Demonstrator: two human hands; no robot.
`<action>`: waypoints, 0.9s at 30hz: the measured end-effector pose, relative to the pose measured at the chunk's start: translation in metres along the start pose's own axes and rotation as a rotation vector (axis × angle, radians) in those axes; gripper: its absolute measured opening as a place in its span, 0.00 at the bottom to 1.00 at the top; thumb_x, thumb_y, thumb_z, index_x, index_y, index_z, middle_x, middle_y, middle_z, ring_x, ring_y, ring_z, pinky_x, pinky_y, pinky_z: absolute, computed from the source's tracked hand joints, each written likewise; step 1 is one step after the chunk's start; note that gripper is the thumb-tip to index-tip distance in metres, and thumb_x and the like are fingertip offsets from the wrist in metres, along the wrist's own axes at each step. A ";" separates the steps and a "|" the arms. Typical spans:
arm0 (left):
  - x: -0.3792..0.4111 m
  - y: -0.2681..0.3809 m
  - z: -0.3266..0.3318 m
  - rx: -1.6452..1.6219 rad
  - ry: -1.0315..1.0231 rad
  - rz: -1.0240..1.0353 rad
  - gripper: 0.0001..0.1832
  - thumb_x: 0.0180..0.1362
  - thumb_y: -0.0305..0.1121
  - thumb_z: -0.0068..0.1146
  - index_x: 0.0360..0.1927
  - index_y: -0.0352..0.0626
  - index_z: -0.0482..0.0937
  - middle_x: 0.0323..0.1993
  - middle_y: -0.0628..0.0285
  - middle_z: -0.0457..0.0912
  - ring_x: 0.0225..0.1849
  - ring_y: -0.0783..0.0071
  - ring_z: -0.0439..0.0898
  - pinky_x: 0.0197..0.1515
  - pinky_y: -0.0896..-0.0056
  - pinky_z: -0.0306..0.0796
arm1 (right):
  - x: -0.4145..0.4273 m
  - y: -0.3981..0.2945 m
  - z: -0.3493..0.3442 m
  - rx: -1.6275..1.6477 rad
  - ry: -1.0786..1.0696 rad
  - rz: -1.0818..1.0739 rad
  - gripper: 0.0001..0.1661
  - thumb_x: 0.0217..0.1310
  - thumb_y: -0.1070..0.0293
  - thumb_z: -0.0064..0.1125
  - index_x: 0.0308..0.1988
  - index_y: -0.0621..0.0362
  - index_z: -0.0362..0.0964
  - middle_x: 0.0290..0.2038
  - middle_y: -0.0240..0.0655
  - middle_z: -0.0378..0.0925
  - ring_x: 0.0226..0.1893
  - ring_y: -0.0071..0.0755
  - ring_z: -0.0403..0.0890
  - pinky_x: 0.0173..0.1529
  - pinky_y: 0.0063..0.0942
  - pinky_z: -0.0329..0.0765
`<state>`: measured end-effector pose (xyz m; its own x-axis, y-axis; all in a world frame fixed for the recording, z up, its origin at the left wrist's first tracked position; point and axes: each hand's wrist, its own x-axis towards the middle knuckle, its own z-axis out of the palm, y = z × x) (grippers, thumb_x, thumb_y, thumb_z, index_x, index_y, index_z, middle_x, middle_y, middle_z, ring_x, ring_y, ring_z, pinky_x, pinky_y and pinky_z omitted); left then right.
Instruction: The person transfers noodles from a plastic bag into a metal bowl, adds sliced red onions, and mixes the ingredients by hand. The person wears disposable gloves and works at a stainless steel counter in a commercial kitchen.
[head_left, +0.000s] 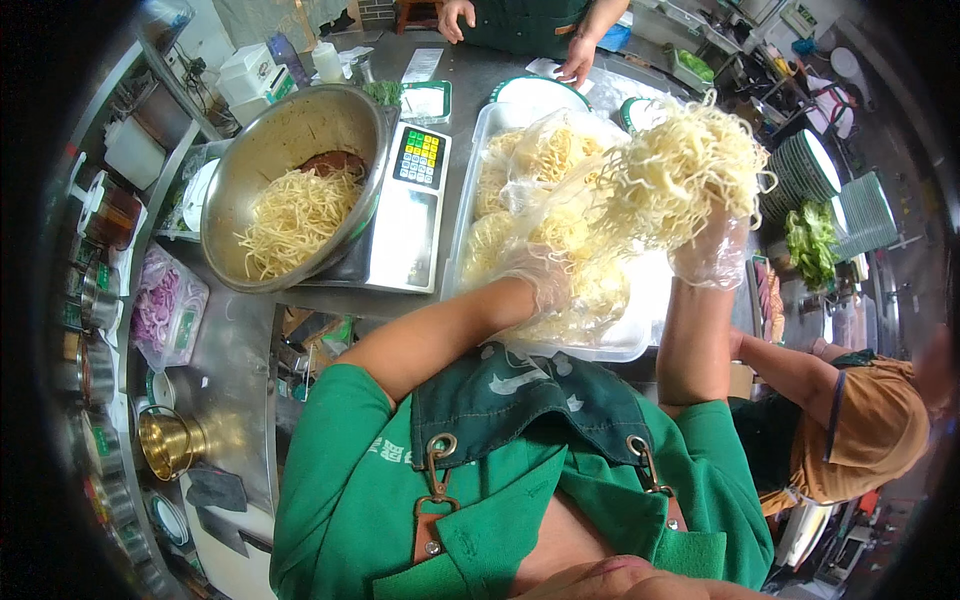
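Note:
My right hand (709, 240), in a clear plastic glove, holds up a large tangled clump of pale noodles (686, 172) over the right side of a clear plastic tub (459, 255). My left hand (536, 274), also gloved, is down in the tub against bagged noodles (559, 161); its fingers are partly hidden among plastic and noodles, so its grip is unclear. Left of the tub, a big steel bowl (300, 116) rests on a digital scale (409, 232). The bowl contains noodles (300, 217) and some reddish-brown sauce or paste (330, 161).
Across the counter are a co-worker's hands (577, 60) near a white plate (540, 94). Another person (855, 427) works at the right. Stacked plates (802, 169) and leafy greens (812, 244) stand right; sliced purple onion (157, 300) and a brass-coloured pail (169, 442) lie left.

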<state>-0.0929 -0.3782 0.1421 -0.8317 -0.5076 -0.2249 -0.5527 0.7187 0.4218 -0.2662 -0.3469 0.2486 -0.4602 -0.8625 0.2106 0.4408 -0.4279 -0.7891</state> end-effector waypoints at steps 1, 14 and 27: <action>0.012 -0.006 0.017 -0.009 0.031 -0.009 0.17 0.49 0.39 0.52 0.41 0.45 0.81 0.45 0.51 0.80 0.46 0.53 0.79 0.47 0.54 0.71 | 0.002 -0.008 0.008 0.027 -0.016 0.002 0.20 0.61 0.66 0.53 0.52 0.63 0.66 0.45 0.41 0.75 0.44 0.38 0.78 0.46 0.33 0.78; 0.008 0.024 0.002 0.075 -0.037 -0.081 0.24 0.52 0.46 0.53 0.50 0.44 0.78 0.51 0.50 0.77 0.54 0.49 0.74 0.53 0.49 0.67 | 0.046 -0.099 0.074 -0.118 -0.221 -0.357 0.19 0.59 0.66 0.53 0.48 0.64 0.69 0.43 0.44 0.76 0.37 0.38 0.80 0.37 0.28 0.81; 0.024 0.005 0.026 0.200 -0.067 0.015 0.29 0.51 0.53 0.54 0.50 0.42 0.77 0.50 0.49 0.77 0.53 0.52 0.76 0.56 0.53 0.66 | 0.126 -0.118 0.090 -0.639 -0.187 -0.400 0.24 0.56 0.64 0.56 0.52 0.62 0.67 0.47 0.44 0.74 0.42 0.39 0.77 0.43 0.29 0.77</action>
<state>-0.1171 -0.3740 0.1161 -0.8379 -0.4684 -0.2802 -0.5341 0.8095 0.2439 -0.3072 -0.4293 0.4199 -0.3279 -0.7307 0.5988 -0.2880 -0.5263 -0.8000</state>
